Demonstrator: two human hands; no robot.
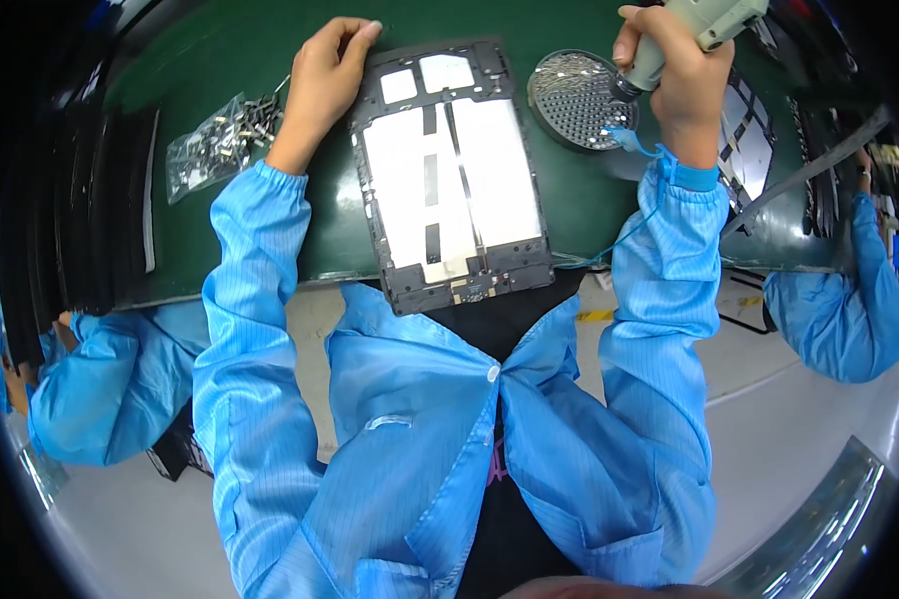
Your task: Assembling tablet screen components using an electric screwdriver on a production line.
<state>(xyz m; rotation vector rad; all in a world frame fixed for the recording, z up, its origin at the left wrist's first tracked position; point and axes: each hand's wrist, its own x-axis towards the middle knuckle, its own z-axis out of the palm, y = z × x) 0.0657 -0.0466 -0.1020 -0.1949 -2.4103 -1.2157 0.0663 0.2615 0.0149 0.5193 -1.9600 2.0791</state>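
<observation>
An opened tablet-like device with a dark frame and silver-white battery panels lies on the green work table in front of me, its near end over the edge. My left hand is beside its far left corner, thumb and fingers drawn together; whatever they may hold is too small to make out. My right hand grips a pale green electric screwdriver. Its dark tip points down and left at the rim of a round screw tray, a plate full of small holes with loose screws on it.
At the left lie a clear plastic bag of small parts and a row of dark panels. Another opened device lies to the right, near a grey cable. A blue wrist cord hangs from my right cuff. Co-workers' blue sleeves show at both sides.
</observation>
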